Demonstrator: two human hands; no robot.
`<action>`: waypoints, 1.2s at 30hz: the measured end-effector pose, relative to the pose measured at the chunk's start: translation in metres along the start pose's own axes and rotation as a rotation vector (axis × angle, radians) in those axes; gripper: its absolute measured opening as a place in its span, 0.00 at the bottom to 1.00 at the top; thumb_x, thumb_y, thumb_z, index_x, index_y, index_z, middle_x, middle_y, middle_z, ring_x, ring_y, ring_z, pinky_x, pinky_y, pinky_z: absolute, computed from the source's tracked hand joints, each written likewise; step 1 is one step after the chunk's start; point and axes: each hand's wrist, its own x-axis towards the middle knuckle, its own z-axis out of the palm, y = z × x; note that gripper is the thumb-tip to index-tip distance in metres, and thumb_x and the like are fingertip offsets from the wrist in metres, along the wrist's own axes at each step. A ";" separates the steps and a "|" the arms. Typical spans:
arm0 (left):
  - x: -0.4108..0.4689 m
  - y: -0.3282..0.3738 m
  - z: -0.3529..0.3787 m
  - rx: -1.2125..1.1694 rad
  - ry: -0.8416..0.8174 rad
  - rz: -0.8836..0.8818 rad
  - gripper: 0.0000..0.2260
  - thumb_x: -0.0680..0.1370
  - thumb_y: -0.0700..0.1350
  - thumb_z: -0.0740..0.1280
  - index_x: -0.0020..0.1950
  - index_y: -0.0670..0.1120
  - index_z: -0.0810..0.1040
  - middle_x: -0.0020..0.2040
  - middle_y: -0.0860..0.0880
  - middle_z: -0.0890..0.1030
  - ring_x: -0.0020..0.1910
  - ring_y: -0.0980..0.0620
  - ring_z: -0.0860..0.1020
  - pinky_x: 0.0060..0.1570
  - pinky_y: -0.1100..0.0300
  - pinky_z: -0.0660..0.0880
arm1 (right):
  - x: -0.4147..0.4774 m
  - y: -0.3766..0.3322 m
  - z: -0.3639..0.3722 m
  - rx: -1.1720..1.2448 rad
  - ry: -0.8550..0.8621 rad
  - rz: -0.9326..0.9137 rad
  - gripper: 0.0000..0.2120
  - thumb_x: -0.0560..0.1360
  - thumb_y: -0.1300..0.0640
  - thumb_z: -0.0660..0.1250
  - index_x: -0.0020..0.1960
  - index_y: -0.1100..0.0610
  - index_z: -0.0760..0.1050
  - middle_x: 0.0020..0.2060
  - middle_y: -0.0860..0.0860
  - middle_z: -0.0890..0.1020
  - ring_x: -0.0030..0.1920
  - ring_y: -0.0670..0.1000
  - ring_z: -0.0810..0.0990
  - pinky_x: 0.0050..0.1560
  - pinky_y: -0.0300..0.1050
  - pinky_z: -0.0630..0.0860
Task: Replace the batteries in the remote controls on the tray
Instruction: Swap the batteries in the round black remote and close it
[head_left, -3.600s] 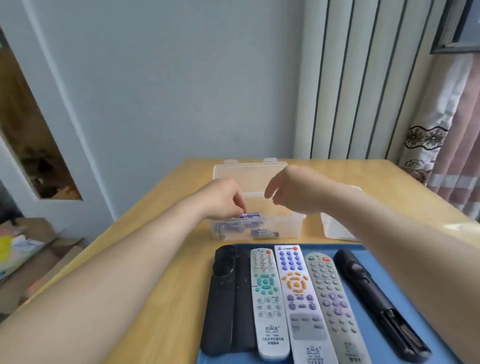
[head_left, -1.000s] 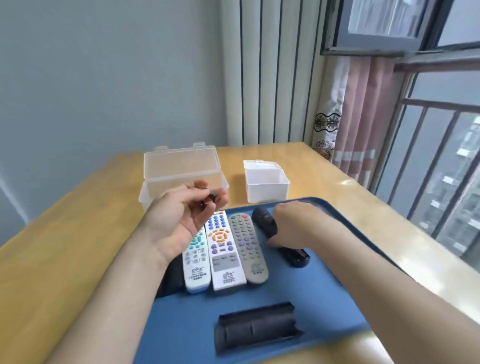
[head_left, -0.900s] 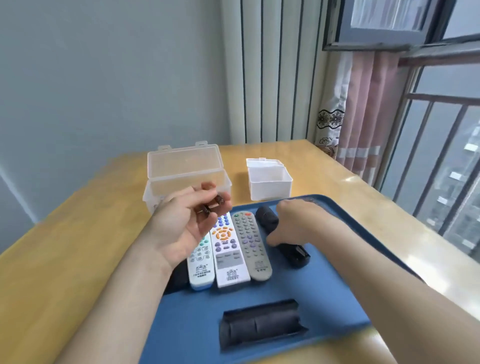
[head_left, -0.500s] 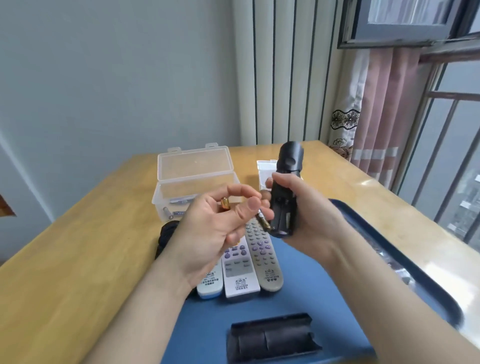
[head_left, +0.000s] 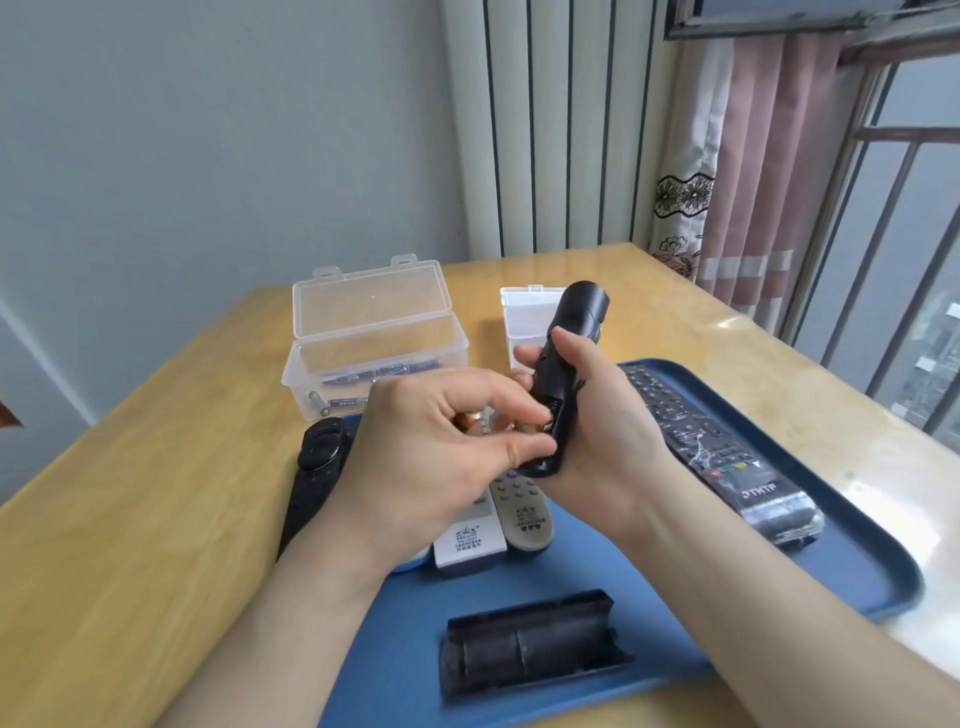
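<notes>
**Left hand (head_left: 431, 457) now at the battery bay**

Left hand has closed the gap since half a second ago: thumb and forefinger now pinch a small copper-tipped battery (head_left: 536, 427) right against the open bay of the slim black stick-shaped remote (head_left: 576, 317). A second battery (head_left: 466, 419) sits under the curled fingers of the same hand. Can't tell if the first one is seated, because the fingers cover it.

Right hand (head_left: 602, 431) grips the remote round its lower half, top end pointing up and away, above the middle of the flat blue plastic tray (head_left: 649, 561).

On the tray:
- black ribbed battery cover (head_left: 530, 647) lies loose by the near edge
- grey button remote (head_left: 522, 514) and white remote (head_left: 467, 543) lie side by side, partly hidden under the left hand
- flat black remote (head_left: 317, 467) at the left edge
- long black film-wrapped remote (head_left: 722, 452) along the right edge

Tray sits on a light wooden table (head_left: 130, 519). Past the tray's far edge is a clear plastic box (head_left: 374, 358), lid up, batteries inside. A small white box (head_left: 524, 317) stands just to its right, partly behind the raised remote.
</notes>
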 end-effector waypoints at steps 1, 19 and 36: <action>-0.001 0.000 0.000 0.034 -0.015 0.016 0.11 0.62 0.34 0.79 0.37 0.48 0.85 0.40 0.54 0.85 0.30 0.67 0.77 0.35 0.76 0.71 | 0.001 -0.001 -0.001 0.029 0.007 -0.007 0.13 0.79 0.49 0.61 0.45 0.58 0.72 0.30 0.51 0.70 0.27 0.49 0.69 0.30 0.40 0.68; -0.001 0.001 0.000 0.162 -0.053 -0.034 0.13 0.63 0.37 0.79 0.42 0.52 0.84 0.43 0.60 0.83 0.43 0.73 0.79 0.44 0.77 0.72 | 0.005 0.001 -0.003 0.008 0.038 -0.111 0.12 0.78 0.49 0.63 0.48 0.59 0.73 0.31 0.52 0.71 0.31 0.51 0.71 0.32 0.42 0.71; 0.007 -0.011 0.000 -0.460 -0.083 -0.460 0.26 0.59 0.27 0.73 0.42 0.52 0.68 0.39 0.53 0.76 0.35 0.56 0.73 0.30 0.64 0.70 | -0.005 0.013 0.010 -0.069 -0.120 -0.117 0.16 0.80 0.47 0.62 0.51 0.60 0.78 0.32 0.51 0.74 0.33 0.49 0.75 0.39 0.39 0.77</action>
